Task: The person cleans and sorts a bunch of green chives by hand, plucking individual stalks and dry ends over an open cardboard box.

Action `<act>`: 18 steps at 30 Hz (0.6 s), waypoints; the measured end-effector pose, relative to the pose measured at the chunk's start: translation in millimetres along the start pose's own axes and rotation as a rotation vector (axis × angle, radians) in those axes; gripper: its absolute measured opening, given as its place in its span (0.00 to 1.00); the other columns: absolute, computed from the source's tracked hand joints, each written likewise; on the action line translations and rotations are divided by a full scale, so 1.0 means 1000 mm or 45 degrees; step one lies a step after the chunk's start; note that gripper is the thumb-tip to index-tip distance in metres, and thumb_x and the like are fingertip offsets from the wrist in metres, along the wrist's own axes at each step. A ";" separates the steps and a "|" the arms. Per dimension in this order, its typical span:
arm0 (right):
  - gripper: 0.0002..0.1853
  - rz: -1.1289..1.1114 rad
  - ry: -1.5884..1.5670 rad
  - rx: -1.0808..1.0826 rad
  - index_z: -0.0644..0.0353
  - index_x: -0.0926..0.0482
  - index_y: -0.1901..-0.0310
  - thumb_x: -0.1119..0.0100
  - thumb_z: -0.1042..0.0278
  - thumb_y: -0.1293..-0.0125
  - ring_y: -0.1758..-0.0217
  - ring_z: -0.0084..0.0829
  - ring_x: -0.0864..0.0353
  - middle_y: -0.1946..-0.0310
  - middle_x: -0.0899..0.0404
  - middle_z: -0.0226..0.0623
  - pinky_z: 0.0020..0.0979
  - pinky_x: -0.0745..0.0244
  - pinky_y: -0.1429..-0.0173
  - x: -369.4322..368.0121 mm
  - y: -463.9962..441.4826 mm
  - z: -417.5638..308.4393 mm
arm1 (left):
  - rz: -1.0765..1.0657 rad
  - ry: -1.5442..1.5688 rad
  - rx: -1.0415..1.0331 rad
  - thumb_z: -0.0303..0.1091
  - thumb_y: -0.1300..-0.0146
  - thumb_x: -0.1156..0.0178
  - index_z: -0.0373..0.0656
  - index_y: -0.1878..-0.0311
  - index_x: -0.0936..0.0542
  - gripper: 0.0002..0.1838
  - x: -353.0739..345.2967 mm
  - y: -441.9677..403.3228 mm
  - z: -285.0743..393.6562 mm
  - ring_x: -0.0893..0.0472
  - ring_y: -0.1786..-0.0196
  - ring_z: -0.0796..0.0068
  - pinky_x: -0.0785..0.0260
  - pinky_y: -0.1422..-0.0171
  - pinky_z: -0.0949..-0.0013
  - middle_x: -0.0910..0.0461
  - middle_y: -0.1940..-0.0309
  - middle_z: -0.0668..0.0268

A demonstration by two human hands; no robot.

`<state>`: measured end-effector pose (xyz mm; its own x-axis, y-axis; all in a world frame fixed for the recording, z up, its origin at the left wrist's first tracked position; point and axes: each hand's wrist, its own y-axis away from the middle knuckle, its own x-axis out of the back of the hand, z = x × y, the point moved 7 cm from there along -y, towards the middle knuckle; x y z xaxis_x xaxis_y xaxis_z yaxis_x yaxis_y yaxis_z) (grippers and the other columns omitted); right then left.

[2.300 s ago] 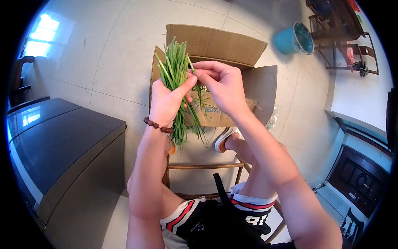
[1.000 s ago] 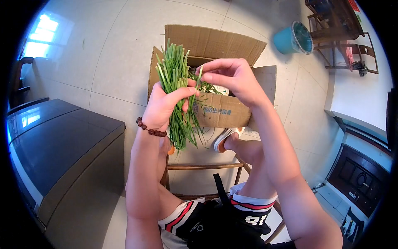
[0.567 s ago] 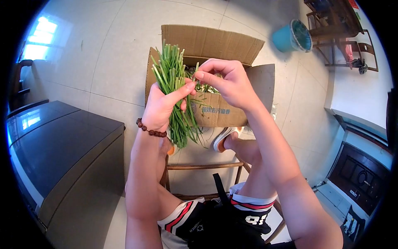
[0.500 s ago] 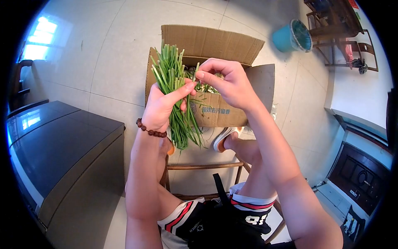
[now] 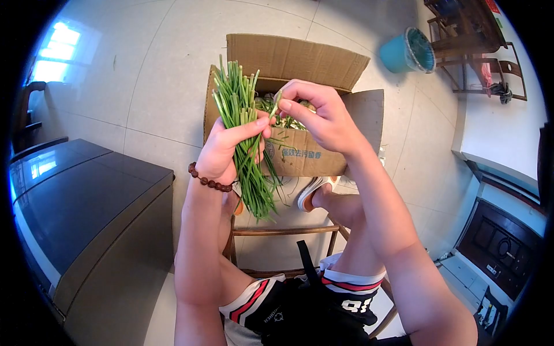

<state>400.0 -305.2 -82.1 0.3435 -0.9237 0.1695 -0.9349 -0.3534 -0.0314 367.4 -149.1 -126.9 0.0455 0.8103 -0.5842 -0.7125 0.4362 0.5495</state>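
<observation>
My left hand (image 5: 225,151) is closed around a thick bunch of green chives (image 5: 255,187), cut ends up and leaves hanging below. Between the thumb and forefinger of my right hand (image 5: 317,118) is one chive stalk (image 5: 276,105), pinched near its upper end. That stalk's lower part runs toward my left fingertips. Behind and beneath both hands stands an open cardboard box (image 5: 300,155) with its flaps folded out. Inside it lie green and pale plant scraps (image 5: 288,122), partly hidden by my hands.
A dark glossy cabinet (image 5: 86,196) stands at the left. At the upper right are a blue bin (image 5: 404,52) with a plastic liner and wooden furniture (image 5: 467,40). My legs and shoes (image 5: 311,193) flank the box, above a wooden stool rung (image 5: 285,231).
The chive bunch has tilted slightly, and its leaf tips hang a little lower. My right hand stays pinched on the stalk, which has shifted slightly to the right.
</observation>
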 end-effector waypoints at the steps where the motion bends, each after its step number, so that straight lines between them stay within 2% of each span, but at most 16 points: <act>1: 0.07 -0.006 0.025 0.036 0.68 0.21 0.61 0.41 0.72 0.30 0.62 0.25 0.23 0.67 0.20 0.36 0.30 0.27 0.54 0.000 0.000 -0.002 | -0.007 0.012 0.017 0.32 0.32 0.37 0.37 0.53 0.21 0.10 0.000 0.000 -0.001 0.29 0.78 0.81 0.36 0.75 0.73 0.22 0.71 0.69; 8: 0.06 -0.028 0.188 0.137 0.67 0.23 0.61 0.41 0.73 0.31 0.63 0.35 0.22 0.68 0.22 0.41 0.33 0.28 0.55 0.002 -0.001 -0.009 | -0.021 0.064 0.095 0.32 0.32 0.38 0.37 0.53 0.21 0.09 -0.001 0.001 -0.005 0.31 0.80 0.82 0.37 0.75 0.74 0.22 0.72 0.70; 10: 0.05 -0.023 0.451 0.242 0.66 0.22 0.62 0.41 0.73 0.32 0.63 0.37 0.22 0.68 0.22 0.41 0.33 0.28 0.55 0.002 0.000 -0.015 | -0.019 0.057 0.095 0.32 0.32 0.38 0.37 0.53 0.21 0.09 -0.002 0.001 -0.004 0.31 0.80 0.82 0.37 0.75 0.74 0.22 0.72 0.70; 14: 0.05 0.000 0.474 0.292 0.65 0.22 0.61 0.40 0.72 0.32 0.63 0.33 0.21 0.68 0.21 0.39 0.32 0.27 0.55 0.003 0.001 -0.012 | 0.002 0.056 0.104 0.31 0.31 0.38 0.37 0.54 0.21 0.09 -0.001 0.001 -0.005 0.31 0.80 0.82 0.37 0.76 0.74 0.22 0.73 0.70; 16: 0.05 0.038 0.131 0.152 0.65 0.21 0.61 0.40 0.71 0.31 0.62 0.26 0.20 0.68 0.19 0.34 0.31 0.26 0.55 0.004 0.001 -0.003 | -0.008 0.066 0.100 0.31 0.32 0.37 0.37 0.54 0.21 0.09 -0.001 0.001 -0.005 0.30 0.80 0.82 0.37 0.76 0.73 0.22 0.73 0.70; 17: 0.05 0.039 0.131 0.152 0.65 0.21 0.61 0.40 0.71 0.31 0.62 0.26 0.20 0.68 0.19 0.34 0.31 0.26 0.55 0.002 0.001 -0.002 | -0.017 0.078 0.095 0.31 0.32 0.37 0.37 0.54 0.21 0.09 -0.001 0.001 -0.005 0.30 0.80 0.82 0.37 0.76 0.73 0.22 0.73 0.70; 18: 0.06 0.077 -0.087 0.024 0.65 0.21 0.62 0.40 0.71 0.30 0.62 0.23 0.21 0.68 0.19 0.32 0.29 0.26 0.54 0.003 0.001 0.007 | -0.017 0.078 0.096 0.31 0.32 0.37 0.37 0.54 0.21 0.09 0.000 0.000 -0.005 0.30 0.80 0.82 0.37 0.76 0.73 0.22 0.73 0.70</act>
<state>400.7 -309.3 -88.6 0.2923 -0.9512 0.0988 -0.9526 -0.2987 -0.0579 363.3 -151.4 -129.6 0.0101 0.7800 -0.6257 -0.6575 0.4766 0.5835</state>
